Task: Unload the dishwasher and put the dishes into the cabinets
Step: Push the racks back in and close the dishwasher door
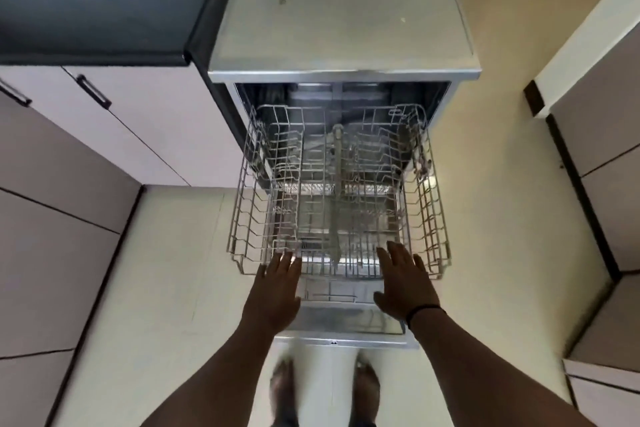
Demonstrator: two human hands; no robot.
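Both hands are released and flat-fingered at the near edge of the rack (pixel 337 191), left hand (pixel 277 288) and right hand (pixel 403 284) gripping nothing; the rack sits pulled out of the dishwasher (pixel 343 28) at frame centre, and I see no dishes in it; an uneven shove could jam it, or wire could pinch my fingertips (pixel 394 248).

**Open room above the pulled-out rack**

The wire rack (pixel 339 198) stands pulled out over the lowered dishwasher door (pixel 346 326), open from above; only its upright prongs break the space. Cabinets (pixel 69 218) close the left side, and bare floor (pixel 485 218) lies to the right.
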